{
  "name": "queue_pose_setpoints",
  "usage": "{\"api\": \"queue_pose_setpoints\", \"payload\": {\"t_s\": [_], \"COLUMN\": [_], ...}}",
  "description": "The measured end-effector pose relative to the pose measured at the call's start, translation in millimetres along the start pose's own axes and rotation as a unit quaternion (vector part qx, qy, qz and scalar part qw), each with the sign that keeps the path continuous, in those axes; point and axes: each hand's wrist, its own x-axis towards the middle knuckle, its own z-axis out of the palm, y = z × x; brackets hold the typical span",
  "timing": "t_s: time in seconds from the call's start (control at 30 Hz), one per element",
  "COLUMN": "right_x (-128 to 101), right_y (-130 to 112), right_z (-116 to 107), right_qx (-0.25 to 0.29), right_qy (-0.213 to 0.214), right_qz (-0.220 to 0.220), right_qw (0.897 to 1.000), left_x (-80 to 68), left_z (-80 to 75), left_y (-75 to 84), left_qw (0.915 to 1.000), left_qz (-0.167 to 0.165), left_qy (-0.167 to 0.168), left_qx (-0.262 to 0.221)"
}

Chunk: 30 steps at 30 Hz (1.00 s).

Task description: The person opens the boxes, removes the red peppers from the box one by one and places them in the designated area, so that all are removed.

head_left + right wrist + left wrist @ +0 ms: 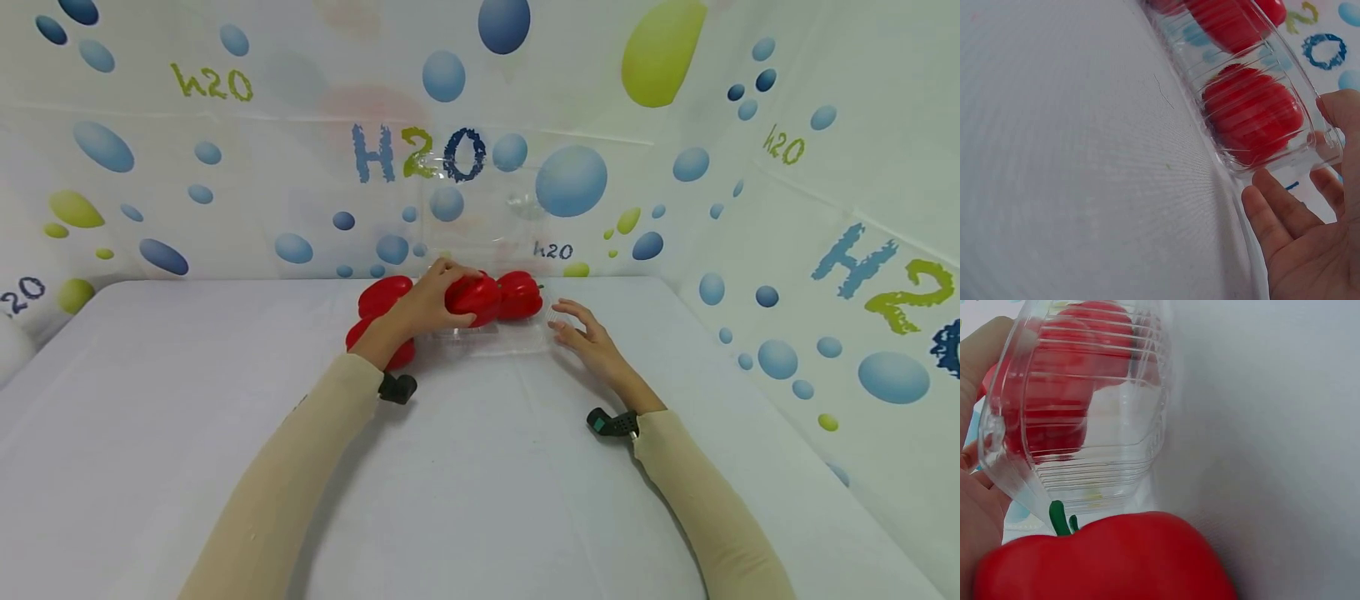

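Two peppers (385, 294) lie left of the clear box (519, 340). The left hand (431, 302) clamps a third pepper (476, 300), raised above its floor; a fourth pepper (520, 296) sits inside, right. The right hand (592, 342), fingers apart, is at the right end, contact unclear. Probably packing; next calls for lowering, then releasing.

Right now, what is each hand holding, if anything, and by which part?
The left hand holds a pepper by its left side, top and front. The right hand is at the box's right end; whether it holds that cannot be told.
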Motion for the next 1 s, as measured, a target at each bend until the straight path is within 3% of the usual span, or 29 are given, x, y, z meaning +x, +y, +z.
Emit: {"api": "queue_pose_setpoints", "payload": {"t_s": [0.33,0.7,1.0], "right_x": [1,2,-8], "right_y": [2,1,-26], "right_z": [-2,-2,3], "right_qx": [0.0,0.011,0.009], "right_qy": [-0.001,-0.003,-0.013], "right_qz": [0.01,0.008,0.018], "right_qw": [1.0,1.0,1.0], "left_x": [-4.3,-10.1,-12.8], "left_z": [2.4,-1.7,2.0], "left_y": [-1.4,0.8,1.2], "left_qw": [0.9986,0.9979,0.9947], "left_qz": [0.037,0.047,0.081], "left_qy": [0.03,0.043,0.06], "left_qx": [-0.022,-0.015,-0.02]}}
